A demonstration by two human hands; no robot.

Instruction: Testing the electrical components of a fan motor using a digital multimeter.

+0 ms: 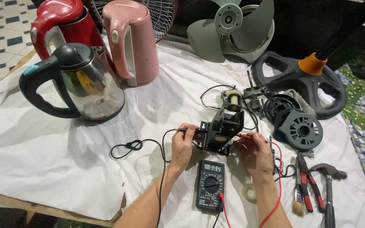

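Black probe (186, 130) pinched in left hand (183, 145) fingers; right hand (254, 152) fingers grip red probe (245, 136), both against motor (222, 131).

on a white cloth (64, 143), the left hand (183, 145) pinches a black probe (189, 130) against the side of a black motor (222, 131), and the right hand (254, 153) presses a red probe (245, 136) to its other side. a meter (210, 185) lies between the wrists, its leads running to the probes. pliers (308, 181), a brush (297, 192) and a hammer (328, 185) lie to the right. three kettles (81, 80) stand at the upper left, a grey fan blade (233, 27) behind.
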